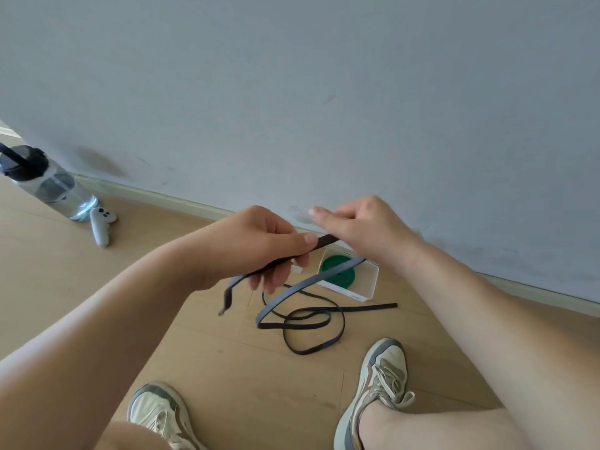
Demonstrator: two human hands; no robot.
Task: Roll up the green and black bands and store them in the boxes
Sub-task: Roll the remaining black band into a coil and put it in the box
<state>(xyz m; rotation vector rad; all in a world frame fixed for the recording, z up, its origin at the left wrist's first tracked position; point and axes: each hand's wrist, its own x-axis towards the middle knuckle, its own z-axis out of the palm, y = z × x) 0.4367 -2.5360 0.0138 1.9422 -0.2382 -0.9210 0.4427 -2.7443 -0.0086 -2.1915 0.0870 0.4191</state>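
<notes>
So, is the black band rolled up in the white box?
No: the black band hangs loose from the left hand and right hand onto the floor; the white box holds the green roll.

Loops of black band (370, 307) cover the floor (227, 368) between my right shoe (386, 365) and the white box (370, 280). The wall (324, 92) closes off directly behind that box. Open floor lies leftward, up to the controller (100, 225) and bottle (52, 186).

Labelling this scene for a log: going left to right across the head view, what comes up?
Water bottle → game controller → left hand → right hand; the black band they hold spans both, so it is left out.
</notes>
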